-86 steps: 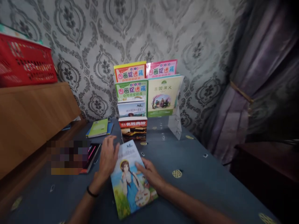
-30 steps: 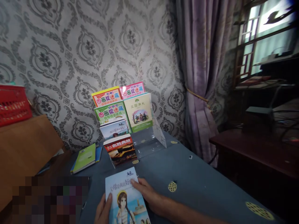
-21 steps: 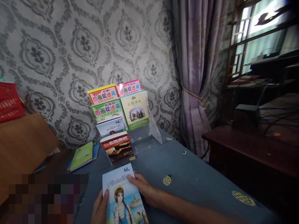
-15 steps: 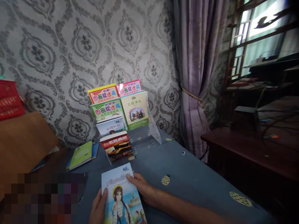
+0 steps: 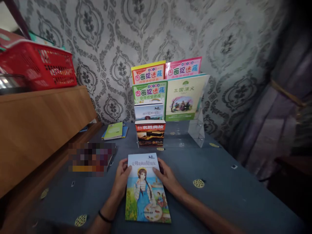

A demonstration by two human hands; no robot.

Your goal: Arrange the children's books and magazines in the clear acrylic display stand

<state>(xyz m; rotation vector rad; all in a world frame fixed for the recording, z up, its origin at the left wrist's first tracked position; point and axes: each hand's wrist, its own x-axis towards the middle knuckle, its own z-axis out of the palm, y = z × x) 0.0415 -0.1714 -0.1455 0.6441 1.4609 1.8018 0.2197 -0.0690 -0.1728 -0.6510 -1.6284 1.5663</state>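
Observation:
A paperback book (image 5: 143, 185) with a girl in blue overalls on its cover is held between my two hands at the front middle. My left hand (image 5: 123, 174) grips its left edge, thumb on the cover. On the opposite edge my right hand (image 5: 165, 174) does the same. Beyond the book stands a clear acrylic display rack (image 5: 196, 131). Its left side carries a red-and-dark book (image 5: 150, 135), a pale blue one (image 5: 149, 111) and a green picture book (image 5: 149, 91). A cream book (image 5: 184, 97) leans on the right.
Green and blue books (image 5: 114, 130) lie at the back left, nearer me a blurred-out item (image 5: 91, 157). A red basket (image 5: 53, 65) sits on a wooden cabinet (image 5: 46, 130) at left. A purple curtain (image 5: 275, 110) hangs right of the blue tablecloth (image 5: 216, 182).
The camera view has swung left, so the rack and book appear further right, and more of the red basket shows. Both hands still hold the book, now seen whole.

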